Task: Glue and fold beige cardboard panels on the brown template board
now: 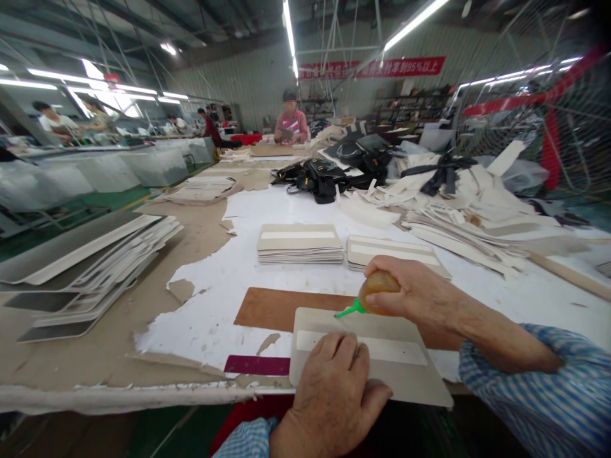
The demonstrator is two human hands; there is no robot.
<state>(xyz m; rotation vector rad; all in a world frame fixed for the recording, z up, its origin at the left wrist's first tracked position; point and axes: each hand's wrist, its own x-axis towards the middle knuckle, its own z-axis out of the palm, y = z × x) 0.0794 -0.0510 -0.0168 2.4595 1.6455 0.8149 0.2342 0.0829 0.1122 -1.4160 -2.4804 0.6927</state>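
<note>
Panel (401, 380) at the near edge of the table (52, 364), pale, with a white strip (394, 350) along its length; its near side juts past the table edge. Left hand (334, 381) laid over the panel's near left part, palm down, fingers extended and slightly bent, grasping nothing, apparently bearing on the surface. Right hand (413, 289) closed round an amber bottle (379, 291), tilted so that its green nozzle (352, 309) points down and left to the panel's far left part. Tip at the surface or just over it; contact cannot be told. Brown sheet (270, 308) partly beneath the panel, showing on both sides; purple strip (258, 365) just beside its left edge. Beyond: two stacks of similar panels, left stack (300, 245) taller, right stack (391, 251) lower and near the right hand. Larger sheets (119, 257) piled at far left. Black bags (329, 172) heaped farther back; a co-worker (291, 126) at the far end.
</note>
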